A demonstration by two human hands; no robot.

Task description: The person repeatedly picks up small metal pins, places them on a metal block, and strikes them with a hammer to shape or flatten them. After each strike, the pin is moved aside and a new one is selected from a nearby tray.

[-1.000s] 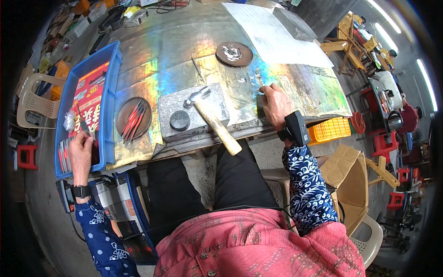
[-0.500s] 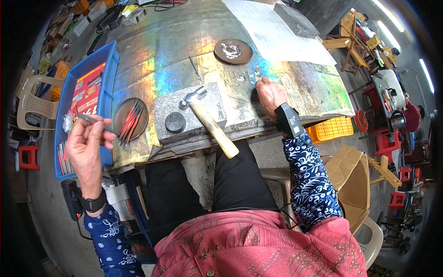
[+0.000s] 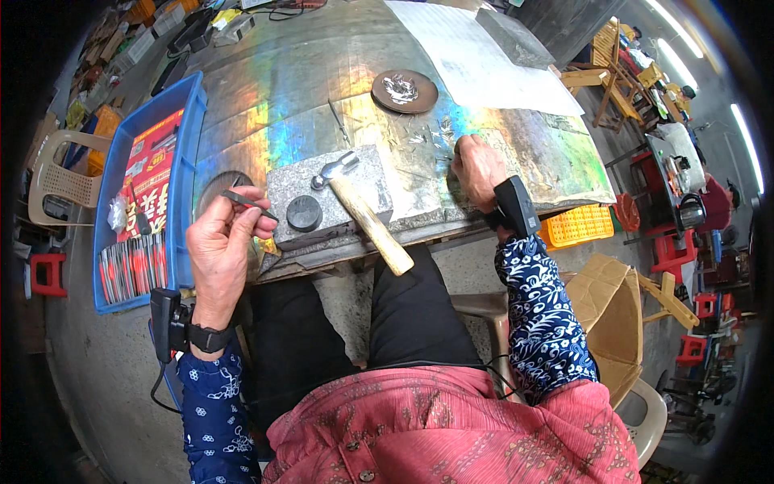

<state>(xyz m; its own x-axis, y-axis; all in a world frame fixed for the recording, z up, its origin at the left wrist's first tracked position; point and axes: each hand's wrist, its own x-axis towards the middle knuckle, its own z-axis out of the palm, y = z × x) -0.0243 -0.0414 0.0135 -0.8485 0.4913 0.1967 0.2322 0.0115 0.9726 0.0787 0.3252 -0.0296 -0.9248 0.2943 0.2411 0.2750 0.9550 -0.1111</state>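
Observation:
My left hand [image 3: 218, 262] is closed on a short, thin dark strip [image 3: 247, 202], held over the left plate [image 3: 211, 190], which it partly hides. In the middle, a ball-peen hammer [image 3: 367, 222] lies on a granite block [image 3: 282, 177], its pale wooden handle hanging over the near side. Beside its head a round black disc [image 3: 305, 214] sits on the block. My right hand [image 3: 481, 172] rests at the table with its fingers bent together next to small silvery pieces [image 3: 445, 129]; what they hold is hidden. A brown plate [image 3: 428, 94] farther back bears more such pieces.
A blue crate [image 3: 190, 133] with red packs and upright thin strips stands at the left edge. A thin rod [image 3: 339, 121] lies behind the block. White sheeting [image 3: 476, 73] and a grey block [image 3: 516, 39] are at the back right. A yellow basket [image 3: 579, 227] sits below the right edge.
My left hand has moved right and lower with the dark strip, from beside the crate to over the left plate, covering the red tools there. My right hand has shifted slightly.

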